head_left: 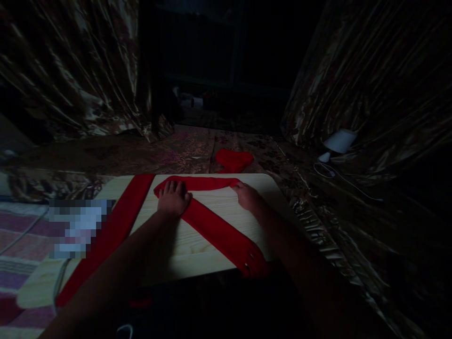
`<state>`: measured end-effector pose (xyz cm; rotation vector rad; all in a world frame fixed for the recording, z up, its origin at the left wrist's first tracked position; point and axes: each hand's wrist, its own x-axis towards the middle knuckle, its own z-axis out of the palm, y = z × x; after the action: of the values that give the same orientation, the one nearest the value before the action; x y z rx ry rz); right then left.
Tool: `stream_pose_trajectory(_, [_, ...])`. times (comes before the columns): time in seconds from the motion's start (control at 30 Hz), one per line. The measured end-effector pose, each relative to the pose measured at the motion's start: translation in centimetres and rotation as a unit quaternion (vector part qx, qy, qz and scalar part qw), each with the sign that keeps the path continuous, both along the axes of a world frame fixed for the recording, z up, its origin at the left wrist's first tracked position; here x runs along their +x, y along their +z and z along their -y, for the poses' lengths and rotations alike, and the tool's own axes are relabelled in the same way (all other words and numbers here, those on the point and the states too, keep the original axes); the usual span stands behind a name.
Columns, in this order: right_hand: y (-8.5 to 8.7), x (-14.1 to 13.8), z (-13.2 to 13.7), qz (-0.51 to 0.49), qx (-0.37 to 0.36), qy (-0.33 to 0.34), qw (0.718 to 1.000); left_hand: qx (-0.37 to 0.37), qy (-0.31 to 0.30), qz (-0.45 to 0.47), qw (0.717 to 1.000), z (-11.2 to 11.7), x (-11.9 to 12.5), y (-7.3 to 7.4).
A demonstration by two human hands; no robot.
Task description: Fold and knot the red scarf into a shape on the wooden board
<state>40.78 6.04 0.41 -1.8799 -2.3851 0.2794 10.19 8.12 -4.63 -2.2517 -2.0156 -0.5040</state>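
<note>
A red scarf [215, 228] with a fringed end lies on a light wooden tabletop [197, 245]. One length of it slants toward the near right edge, and another runs across the top, with a fold between them. My left hand [173, 197] lies flat over that fold, fingers stretched out. At the far right part of the strip, my right hand [247, 195] pinches the edge between thumb and fingers. A second red strip [120, 216] crosses the left of the tabletop; I cannot tell whether it joins the scarf.
A bunch of red cloth [234, 159] lies beyond the table's far edge on patterned fabric. To the right sits a small white lamp [339, 141] with a cord. A blurred-out patch [77, 228] covers something at left. Shiny curtains [88, 61] hang behind. The room is dark.
</note>
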Motion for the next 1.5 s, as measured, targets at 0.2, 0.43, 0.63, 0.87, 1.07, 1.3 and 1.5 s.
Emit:
stream_pose_trajectory(0.2, [1.1, 2.0, -1.9, 0.126, 0.117, -0.040, 0.984, -0.045, -0.023, -0.003, 0.999, -0.6, -0.4, -0.8])
stream_pose_trajectory(0.43, [1.7, 4.1, -3.4, 0.178, 0.166, -0.087, 0.966, -0.104, -0.115, -0.011, 0.988, -1.8, -1.6, -1.3])
stream_pose_trajectory(0.63, [0.7, 3.3, -3.1, 0.183, 0.112, -0.072, 0.974, -0.092, -0.116, 0.006, 0.989, -1.3, -1.7, -1.0])
stream_pose_trajectory(0.87, [3.0, 2.4, -5.1, 0.159, 0.166, -0.154, 0.961, -0.104, -0.072, 0.010, 0.992, -1.0, -1.0, -0.4])
stream_pose_trajectory(1.07, [2.1, 1.6, -5.6, 0.187, 0.099, -0.116, 0.970, -0.131, -0.001, 0.010, 0.991, -2.2, 0.2, -0.4])
stream_pose_trajectory(1.3, [0.9, 2.0, -5.6, 0.179, 0.039, -0.116, 0.976, -0.141, -0.027, -0.002, 0.990, -2.5, -0.1, -0.4])
stream_pose_trajectory(1.5, [0.6, 5.1, -4.9, 0.159, -0.011, -0.185, 0.970, -0.155, -0.029, 0.001, 0.987, -2.4, -0.1, 0.0])
